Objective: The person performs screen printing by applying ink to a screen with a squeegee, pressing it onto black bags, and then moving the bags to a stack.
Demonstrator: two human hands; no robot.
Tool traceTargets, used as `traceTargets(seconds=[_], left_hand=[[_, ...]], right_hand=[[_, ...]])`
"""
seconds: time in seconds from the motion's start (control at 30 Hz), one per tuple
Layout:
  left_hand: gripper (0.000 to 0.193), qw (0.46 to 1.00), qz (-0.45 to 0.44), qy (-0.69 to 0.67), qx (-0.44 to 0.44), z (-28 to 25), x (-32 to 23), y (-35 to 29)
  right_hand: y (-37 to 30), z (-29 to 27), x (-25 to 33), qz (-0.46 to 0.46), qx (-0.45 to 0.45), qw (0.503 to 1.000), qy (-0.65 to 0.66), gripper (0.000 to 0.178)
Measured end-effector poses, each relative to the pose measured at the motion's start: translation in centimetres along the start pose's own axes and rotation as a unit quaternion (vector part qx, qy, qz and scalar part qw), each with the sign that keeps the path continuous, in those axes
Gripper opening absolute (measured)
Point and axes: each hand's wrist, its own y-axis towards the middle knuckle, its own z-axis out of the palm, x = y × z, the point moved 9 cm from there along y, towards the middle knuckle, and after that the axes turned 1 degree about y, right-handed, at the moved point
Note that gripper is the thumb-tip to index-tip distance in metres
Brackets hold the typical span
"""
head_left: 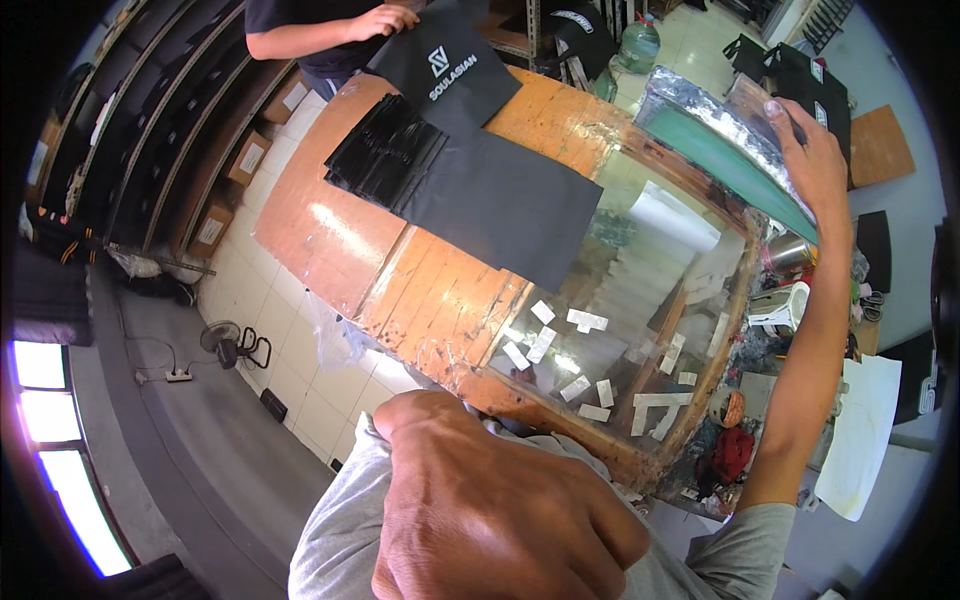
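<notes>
Grip: R hand (813,150) on 1 green screen (722,150).

Single head-worn fisheye view: faces down, slightly forward, over wood-and-glass worktable (430,310); left hand (500,510) nearest lens, shelving (185,140) farther off, upper left.

Left hand (510,525) cropped below, co-worker (305,45) cropped above

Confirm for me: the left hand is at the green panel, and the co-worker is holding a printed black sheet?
Not quite: the head view shows the right hand at the green panel. The co-worker's hand does hold a printed black sheet.
</notes>
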Motion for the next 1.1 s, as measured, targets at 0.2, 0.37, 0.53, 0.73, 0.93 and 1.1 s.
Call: traceTargets(seconds=[0.2,0.37,0.53,0.73,0.93,1.1], left_hand=[[0.007,0.977,-0.146,-0.038,0.153,1.0,0.9,0.8],[0.020,0.955,-0.145,-0.129,0.226,-1.1,2.6,-2.8],[0.015,0.831,-0.481,0.278,-0.003,-17.8,14.4,-11.8],[0.030,0.563,-0.369,0.730,0.118,-31.2,19.8,-27.1],[0.023,0.595,-0.485,0.640,-0.037,-36.5,20.6,-28.5],[0.032,0.616,-0.482,0.617,0.087,-31.9,23.1,-26.2]], right_hand=[[-0.6,-0.4,1.1,-0.004,-0.008,1.000,0.013,0.058],[-0.8,-0.5,1.1,0.003,-0.025,1.000,-0.009,0.056],[-0.7,-0.5,0.9,-0.013,-0.018,1.000,-0.003,0.060],[-1.2,-0.7,1.6,-0.008,-0.019,1.000,0.002,0.062],[-2.2,-2.6,2.8,0.000,-0.032,0.998,0.057,0.044],[-1.6,-2.8,3.0,0.002,0.001,0.998,0.062,0.044]])
